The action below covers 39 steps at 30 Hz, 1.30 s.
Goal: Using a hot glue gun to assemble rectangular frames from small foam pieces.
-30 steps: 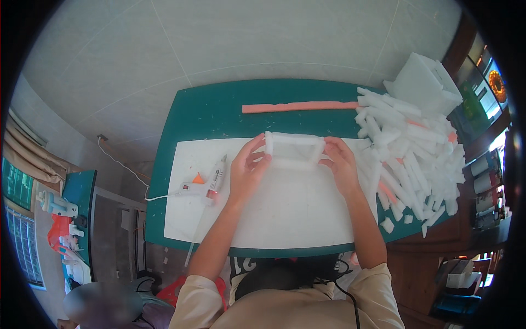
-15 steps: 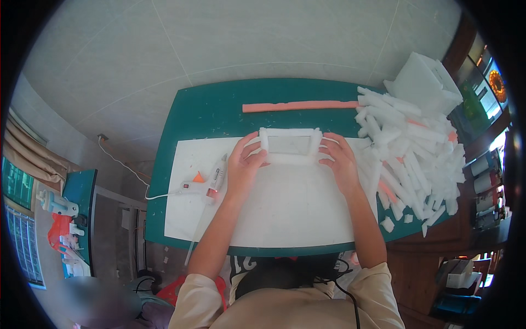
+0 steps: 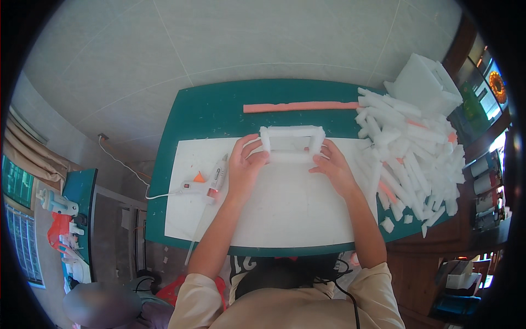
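Observation:
A rectangular frame of white foam strips (image 3: 292, 131) is held up over the white board (image 3: 290, 214), open through its middle. My left hand (image 3: 246, 164) grips its left side, thumb in front and fingers behind. At the other side, my right hand (image 3: 332, 164) pinches the right strip, with a fingertip showing inside the opening. Left of my left hand, a white glue gun (image 3: 215, 181) with a reddish lit part lies on the board, beside a small orange triangular piece (image 3: 199, 177).
A big heap of white foam strips (image 3: 411, 159) with some pink pieces covers the table's right side, a white foam block (image 3: 424, 82) behind it. One long pink foam strip (image 3: 298, 107) lies along the back of the green table (image 3: 219, 101). A white cable (image 3: 123, 167) runs off left.
The foam frame has tilted and its top right corner has shifted slightly right. My right hand has closed in on the right strip, its thumb now nearer the lower corner.

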Motion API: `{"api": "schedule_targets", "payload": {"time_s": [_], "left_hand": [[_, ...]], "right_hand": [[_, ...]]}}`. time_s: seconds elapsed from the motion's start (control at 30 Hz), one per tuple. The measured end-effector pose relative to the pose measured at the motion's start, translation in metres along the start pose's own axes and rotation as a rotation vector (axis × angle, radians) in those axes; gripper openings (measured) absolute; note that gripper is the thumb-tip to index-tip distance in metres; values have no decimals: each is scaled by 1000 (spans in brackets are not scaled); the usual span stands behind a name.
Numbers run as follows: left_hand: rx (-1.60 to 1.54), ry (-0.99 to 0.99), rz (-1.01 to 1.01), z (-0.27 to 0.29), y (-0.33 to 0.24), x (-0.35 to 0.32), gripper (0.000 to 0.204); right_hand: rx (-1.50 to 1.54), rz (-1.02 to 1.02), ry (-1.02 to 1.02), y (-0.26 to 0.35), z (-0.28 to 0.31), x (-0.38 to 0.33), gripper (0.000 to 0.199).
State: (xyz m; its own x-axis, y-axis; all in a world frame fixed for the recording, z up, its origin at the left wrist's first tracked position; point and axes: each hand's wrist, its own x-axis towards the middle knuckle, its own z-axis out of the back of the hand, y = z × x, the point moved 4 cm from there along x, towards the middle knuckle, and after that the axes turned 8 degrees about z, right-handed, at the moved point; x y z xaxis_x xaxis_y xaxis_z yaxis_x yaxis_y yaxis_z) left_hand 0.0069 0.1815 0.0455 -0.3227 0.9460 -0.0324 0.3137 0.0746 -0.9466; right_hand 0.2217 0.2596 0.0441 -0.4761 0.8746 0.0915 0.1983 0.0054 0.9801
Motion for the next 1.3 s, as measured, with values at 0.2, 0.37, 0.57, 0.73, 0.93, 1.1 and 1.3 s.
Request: {"api": "schedule_targets", "payload": {"time_s": [0.2, 0.37, 0.57, 0.73, 0.93, 1.1, 1.3], "left_hand": [[-47, 65, -53, -1, 5, 1, 46], [-52, 72, -70, -2, 4, 0, 45], [-82, -48, 130, 0, 5, 2, 37], [-218, -59, 241, 9, 14, 6, 34], [-215, -48, 138, 2, 7, 3, 34], [-328, 74, 75, 7, 15, 5, 46], [-398, 127, 54, 1, 9, 3, 41]], "right_hand": [[-66, 26, 32, 7, -4, -2, 50], [-123, 38, 30, 7, -1, -2, 46], [247, 16, 83, -3, 4, 0, 52], [408, -22, 65, -6, 19, 5, 57], [323, 6, 63, -10, 18, 4, 45], [199, -9, 65, -1, 0, -2, 49], [295, -11, 148, -2, 5, -2, 52]]}}
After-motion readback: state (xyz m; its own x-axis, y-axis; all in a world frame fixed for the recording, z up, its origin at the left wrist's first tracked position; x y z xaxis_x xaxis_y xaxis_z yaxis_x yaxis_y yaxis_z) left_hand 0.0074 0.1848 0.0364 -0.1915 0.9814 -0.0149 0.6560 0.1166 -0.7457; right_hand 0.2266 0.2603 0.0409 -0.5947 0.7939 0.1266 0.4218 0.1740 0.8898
